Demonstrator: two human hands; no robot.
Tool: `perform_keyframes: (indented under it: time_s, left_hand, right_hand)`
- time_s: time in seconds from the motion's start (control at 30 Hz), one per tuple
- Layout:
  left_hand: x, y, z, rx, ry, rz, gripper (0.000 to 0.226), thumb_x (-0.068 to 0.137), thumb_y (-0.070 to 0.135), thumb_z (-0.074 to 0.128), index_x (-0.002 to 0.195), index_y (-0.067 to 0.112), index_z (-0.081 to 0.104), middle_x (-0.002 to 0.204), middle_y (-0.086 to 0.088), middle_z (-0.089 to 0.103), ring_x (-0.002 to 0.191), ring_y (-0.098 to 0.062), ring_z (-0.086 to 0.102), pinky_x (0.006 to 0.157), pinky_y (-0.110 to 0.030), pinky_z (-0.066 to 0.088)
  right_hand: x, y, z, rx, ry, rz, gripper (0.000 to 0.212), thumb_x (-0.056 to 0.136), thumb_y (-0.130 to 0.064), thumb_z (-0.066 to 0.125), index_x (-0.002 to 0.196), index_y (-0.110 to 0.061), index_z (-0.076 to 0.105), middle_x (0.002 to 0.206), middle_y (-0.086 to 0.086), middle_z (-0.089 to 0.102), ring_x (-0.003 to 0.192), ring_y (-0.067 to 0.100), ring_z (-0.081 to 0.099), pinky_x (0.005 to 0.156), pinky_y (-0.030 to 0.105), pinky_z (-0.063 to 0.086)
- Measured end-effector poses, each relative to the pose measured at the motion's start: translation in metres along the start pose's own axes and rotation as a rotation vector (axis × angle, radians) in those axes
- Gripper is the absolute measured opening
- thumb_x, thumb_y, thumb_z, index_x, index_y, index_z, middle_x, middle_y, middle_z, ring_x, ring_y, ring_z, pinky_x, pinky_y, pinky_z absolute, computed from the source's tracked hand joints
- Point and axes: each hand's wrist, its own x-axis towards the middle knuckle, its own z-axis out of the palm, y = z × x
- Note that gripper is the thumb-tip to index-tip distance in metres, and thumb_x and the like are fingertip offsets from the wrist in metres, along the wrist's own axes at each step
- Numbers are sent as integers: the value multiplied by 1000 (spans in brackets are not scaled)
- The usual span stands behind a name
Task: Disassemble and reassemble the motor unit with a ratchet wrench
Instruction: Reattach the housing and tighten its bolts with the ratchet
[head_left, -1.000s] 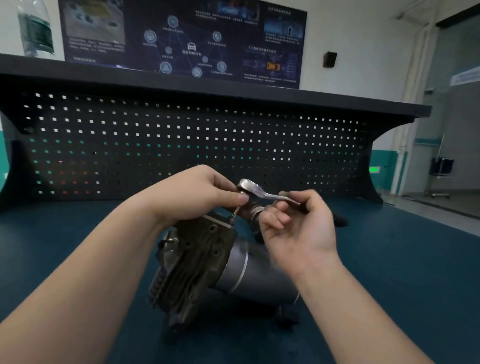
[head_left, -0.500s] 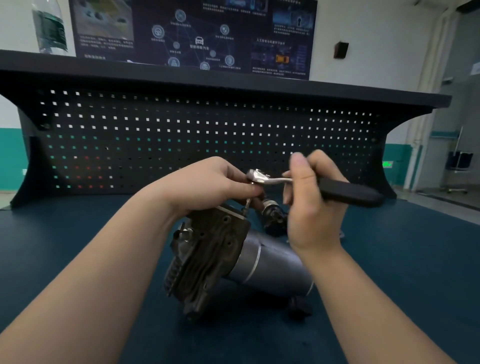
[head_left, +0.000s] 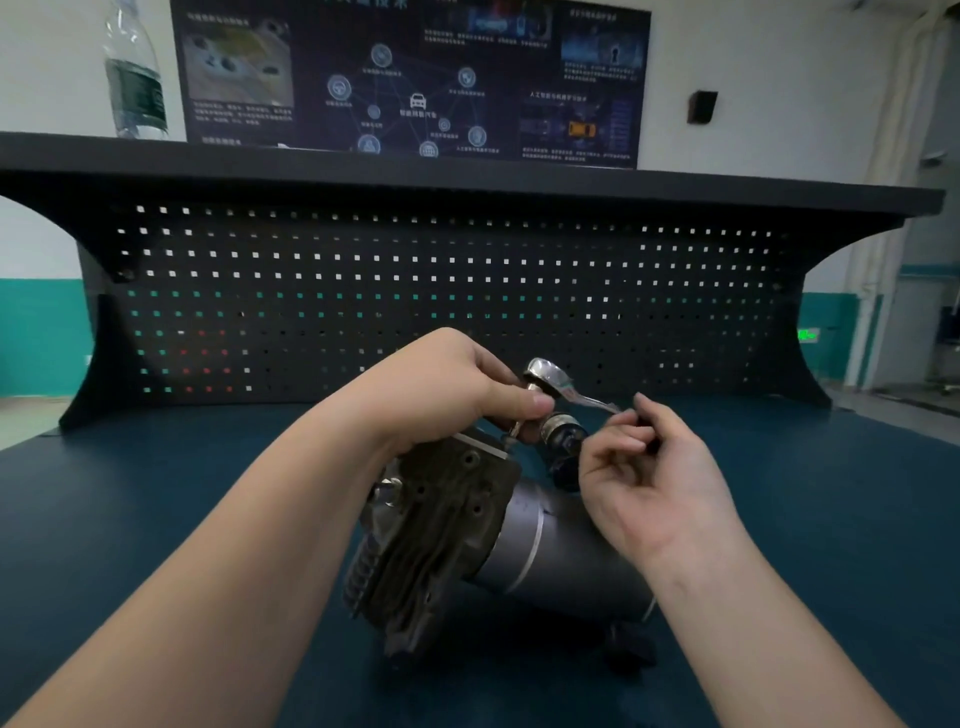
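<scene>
blue benchtop (head_left: 156, 519) | black pegboard (head_left: 415, 291) | left hand (head_left: 441, 384) fingers, right hand (head_left: 644, 467) fingers pinch ratchet wrench (head_left: 550, 376)

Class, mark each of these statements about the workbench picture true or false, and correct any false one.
1. The left hand pinches the ratchet wrench near its head. True.
2. The motor unit hangs from the pegboard. False: it lies on the blue bench top.
3. The right hand curls round the wrench handle. True.
4. A water bottle lies beside the motor. False: the bottle stands on the shelf above the pegboard.
</scene>
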Motion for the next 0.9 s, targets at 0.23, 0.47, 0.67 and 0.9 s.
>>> perform_keyframes:
  time_s: [0.23, 0.47, 0.67, 0.9]
  left_hand:
    - [1, -1, 0, 15, 0, 8, 23, 73, 52, 73, 67, 31, 77, 71, 10, 71, 64, -8, 55, 69, -28, 44]
    - [-2, -7, -7, -57, -151, 123, 21, 81, 46, 69, 87, 28, 78, 88, 9, 75, 88, -5, 67, 88, -35, 48]
    - [-2, -5, -2, -71, -83, 80, 18, 82, 40, 71, 76, 25, 79, 82, 4, 76, 79, -6, 65, 85, -34, 49]
    - [1, -2, 1, -66, -32, -18, 21, 78, 43, 73, 72, 24, 78, 78, 3, 75, 60, -6, 59, 53, -19, 49]
  right_hand:
    - [-7, 15, -12, -460, -284, -691, 26, 87, -18, 61, 65, -24, 48, 51, -1, 46, 42, 13, 43, 40, 23, 35]
    - [-16, 14, -11, -1006, -698, -1348, 16, 89, -25, 60, 77, -26, 50, 60, -6, 53, 52, 9, 55, 53, 21, 44]
    - [0, 6, -4, -235, -250, -178, 18, 84, -12, 51, 67, -7, 53, 53, 1, 42, 37, 10, 37, 36, 19, 33]
    - [5, 8, -9, -330, -238, -245, 20, 88, -19, 53, 69, -13, 54, 56, 0, 46, 40, 11, 40, 38, 18, 34]
